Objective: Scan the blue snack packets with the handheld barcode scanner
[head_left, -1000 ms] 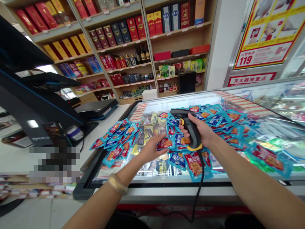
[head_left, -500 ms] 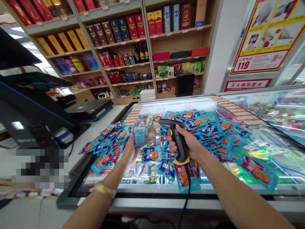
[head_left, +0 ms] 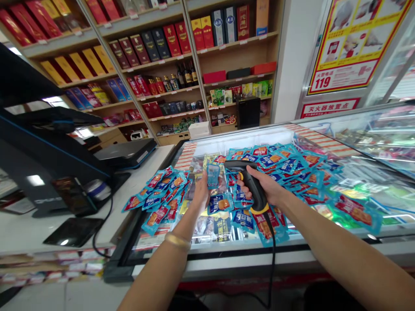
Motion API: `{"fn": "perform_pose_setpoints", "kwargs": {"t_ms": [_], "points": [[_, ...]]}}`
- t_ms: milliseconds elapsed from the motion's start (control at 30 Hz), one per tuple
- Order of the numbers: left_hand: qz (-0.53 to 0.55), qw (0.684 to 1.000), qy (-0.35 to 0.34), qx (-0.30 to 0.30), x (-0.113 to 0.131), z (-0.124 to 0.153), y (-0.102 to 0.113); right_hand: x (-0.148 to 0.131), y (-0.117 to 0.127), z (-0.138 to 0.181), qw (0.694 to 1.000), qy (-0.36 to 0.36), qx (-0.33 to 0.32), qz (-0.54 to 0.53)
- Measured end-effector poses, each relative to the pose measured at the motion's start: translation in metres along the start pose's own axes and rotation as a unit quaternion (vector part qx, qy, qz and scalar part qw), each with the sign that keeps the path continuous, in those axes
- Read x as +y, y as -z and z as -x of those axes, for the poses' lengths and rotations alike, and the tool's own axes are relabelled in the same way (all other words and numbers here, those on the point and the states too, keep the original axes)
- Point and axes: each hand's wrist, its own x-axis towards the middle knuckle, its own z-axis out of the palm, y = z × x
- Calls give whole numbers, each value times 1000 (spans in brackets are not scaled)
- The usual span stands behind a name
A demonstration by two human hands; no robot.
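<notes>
A small blue snack packet (head_left: pixel 213 176) is pinched in my left hand (head_left: pixel 201 192), its printed back turned toward me. My right hand (head_left: pixel 261 185) is wrapped round the handle of a black and yellow barcode scanner (head_left: pixel 256 190), whose head points left at the packet. Below the hands, several loose snack packets (head_left: pixel 220 203) lie on the glass freezer lid (head_left: pixel 207 248). A large heap of the same packets (head_left: pixel 285 162) spreads to the right and behind the scanner. Another pile (head_left: pixel 162 194) lies left of my left hand.
A checkout terminal (head_left: pixel 42 164) and a flat black scale (head_left: pixel 123 151) stand on the white counter at left. The scanner's cable (head_left: pixel 272 268) hangs over the freezer's front edge. Shelves of boxed bottles (head_left: pixel 155 43) rise behind, beside a pillar (head_left: pixel 292 65).
The view has shifted a little. My left hand has moved right with the packet, bringing it closer to the scanner head, and the packet has turned more upright. My right hand still grips the scanner.
</notes>
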Motion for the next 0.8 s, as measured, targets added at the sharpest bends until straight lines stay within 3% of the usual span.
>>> {"fn": "perform_pose_setpoints", "kwargs": {"t_ms": [200,800], "points": [[44,999,19,1,-1,-1,3,2,4,1,1000,8,-16,11],[2,1000,-9,-23,-10,-4,4,3,3,2,999,11,-26,35]]}}
